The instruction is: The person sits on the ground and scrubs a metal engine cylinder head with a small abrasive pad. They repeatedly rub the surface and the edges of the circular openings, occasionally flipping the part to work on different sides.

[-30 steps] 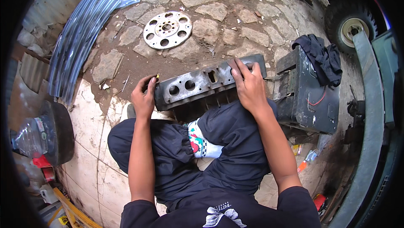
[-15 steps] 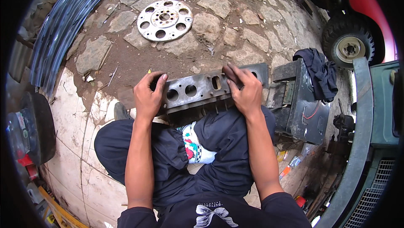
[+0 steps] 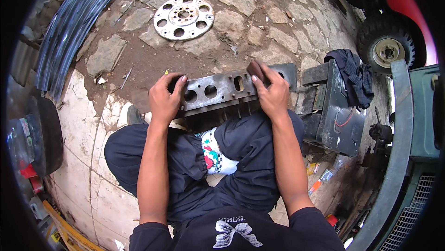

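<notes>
A long grey metal engine part [image 3: 225, 89], with round and oblong ports in its flat face and several studs, lies across in front of my knees. My left hand [image 3: 165, 94] grips its left end, thumb on the top edge and fingers curled over the far side. In my right hand [image 3: 273, 92] is a small folded brown piece of what looks like sandpaper [image 3: 254, 71], pinched between thumb and fingers. That hand rests over the right part of the face, beside the oblong port. My fingers partly hide the part's right end.
Beyond the part, a round steel plate with holes [image 3: 165, 27] lies on the stony ground. Corrugated sheets [image 3: 69, 33] lean at the far left. On the right stand a dark metal box [image 3: 340, 123] with a dark cloth [image 3: 351, 77] and a vehicle tyre [image 3: 371, 42].
My right hand has shifted slightly, and the brown piece shows more plainly above its fingers. My left hand keeps its grip on the engine part. The whole view has tilted a little.
</notes>
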A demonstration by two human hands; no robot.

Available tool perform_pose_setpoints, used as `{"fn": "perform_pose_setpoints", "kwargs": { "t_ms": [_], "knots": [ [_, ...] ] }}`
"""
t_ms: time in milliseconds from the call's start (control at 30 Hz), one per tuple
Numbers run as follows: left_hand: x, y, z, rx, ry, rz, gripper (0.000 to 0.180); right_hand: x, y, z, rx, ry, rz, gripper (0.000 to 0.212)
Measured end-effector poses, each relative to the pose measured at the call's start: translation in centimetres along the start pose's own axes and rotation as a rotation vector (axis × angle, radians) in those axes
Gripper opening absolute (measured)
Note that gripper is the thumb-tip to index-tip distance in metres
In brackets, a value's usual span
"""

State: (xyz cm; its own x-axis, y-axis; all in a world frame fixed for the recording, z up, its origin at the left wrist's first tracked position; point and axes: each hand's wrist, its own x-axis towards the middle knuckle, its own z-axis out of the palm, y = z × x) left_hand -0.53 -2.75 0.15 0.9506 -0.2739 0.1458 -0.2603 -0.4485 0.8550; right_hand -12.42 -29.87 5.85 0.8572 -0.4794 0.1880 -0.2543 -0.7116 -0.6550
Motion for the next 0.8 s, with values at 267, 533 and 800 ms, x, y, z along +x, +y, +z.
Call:
{"fn": "perform_pose_setpoints", "kwargs": {
  "t_ms": [267, 533, 800],
  "knots": [
    [-0.4, 0.2, 0.2, 0.142, 0.005, 0.091, 0.031, -2.7, 1.4, -1.6, 0.191, 0.050, 0.113, 0.043],
    [-0.3, -1.9, 0.6, 0.163, 0.008, 0.139, 0.027, -1.3, 2.8, -0.5, 0.915, 0.250, 0.118, 0.048],
    [-1.2, -1.2, 0.0, 0.216, -0.035, 0.182, 0.026, -7.6, -2.6, -0.4, 0.065, 0.267, -0.252, 0.046]
  ]
}}
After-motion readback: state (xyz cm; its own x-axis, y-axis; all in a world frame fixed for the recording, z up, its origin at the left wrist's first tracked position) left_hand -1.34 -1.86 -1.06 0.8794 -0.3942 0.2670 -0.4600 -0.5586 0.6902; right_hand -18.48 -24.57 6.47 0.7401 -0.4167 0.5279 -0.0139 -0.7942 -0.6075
